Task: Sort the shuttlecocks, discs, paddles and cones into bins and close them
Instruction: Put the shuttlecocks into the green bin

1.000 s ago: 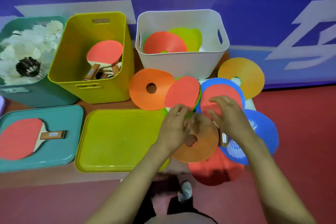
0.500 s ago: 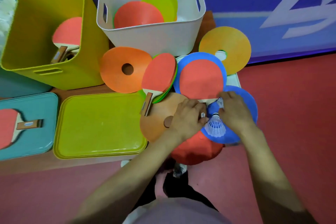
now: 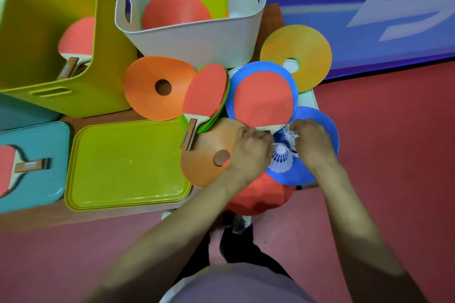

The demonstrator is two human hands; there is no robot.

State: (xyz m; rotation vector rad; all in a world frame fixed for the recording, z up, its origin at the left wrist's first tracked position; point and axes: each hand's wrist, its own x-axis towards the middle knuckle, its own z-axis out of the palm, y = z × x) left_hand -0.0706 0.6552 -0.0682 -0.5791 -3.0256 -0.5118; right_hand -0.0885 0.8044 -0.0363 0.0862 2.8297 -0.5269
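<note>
Shuttlecock (image 3: 280, 161): in the head view, a white nylon one lies on the near blue disc (image 3: 322, 118), at the right end of the table (image 3: 37, 219), directly between my two hands.
Long axis: the cork end points away from me toward the paddle (image 3: 263, 99). The skirt flares back toward me, roughly in line with both forearms.
Left hand (image 3: 248, 152): the fingers are curled and the knuckles touch the shuttlecock's left side. The hand sits over the paddle's handle, and I cannot tell whether it grips anything.
Right hand (image 3: 312, 145): it is just beside the skirt's right side. Its fingertips pinch a second, feathered shuttlecock (image 3: 290, 135) lying just beyond the nylon one.
Nearer hand: the left, since it is already touching; I judge the right to be occupied.
Bins: the yellow bin (image 3: 108, 61) holds paddles and the white bin (image 3: 197, 44) holds discs, both beyond and left of the hands. A teal bin (image 3: 19, 110) shows only an edge at far left, with its contents out of view.
Coming move: I judge the left hand should take the cork end and lift it clear of the paddle handle. The carry then runs leftward over the pile.
</note>
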